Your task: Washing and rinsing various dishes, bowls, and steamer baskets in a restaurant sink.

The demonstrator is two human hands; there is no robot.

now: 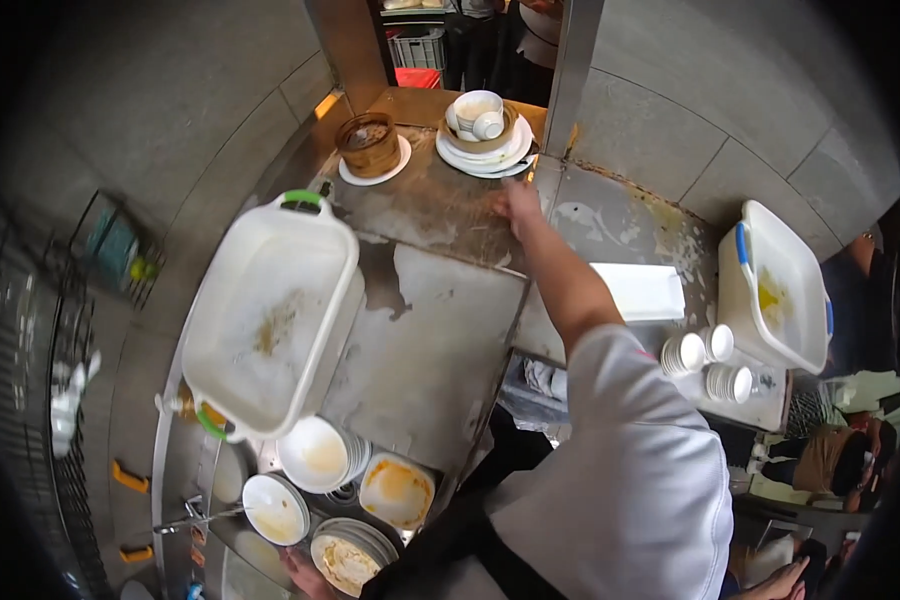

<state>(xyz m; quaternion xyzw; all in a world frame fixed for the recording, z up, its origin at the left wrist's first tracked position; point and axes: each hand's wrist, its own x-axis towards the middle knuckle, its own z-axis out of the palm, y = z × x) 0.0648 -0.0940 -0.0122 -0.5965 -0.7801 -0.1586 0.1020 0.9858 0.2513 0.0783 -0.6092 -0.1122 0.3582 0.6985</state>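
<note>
My right arm stretches forward over the metal counter, and my right hand (518,207) is at the near edge of a stack of white plates (477,162). Its fingers look partly bent and blurred; whether they touch the lowest plate I cannot tell. On that stack rest a bamboo steamer ring (503,139) and white bowls (478,103). Low in the view, my left hand (308,577) is beside a soiled white bowl (275,510) and a stack of plates with food scraps (348,562). Its fingers are mostly hidden.
A bamboo steamer (367,146) sits on a white plate at the back left. A white tub (270,310) of cloudy water stands left; another tub (778,290) stands right, near stacked cups (683,354) and a white tray (638,292). More soiled bowls (320,453) lie by the faucet (198,519).
</note>
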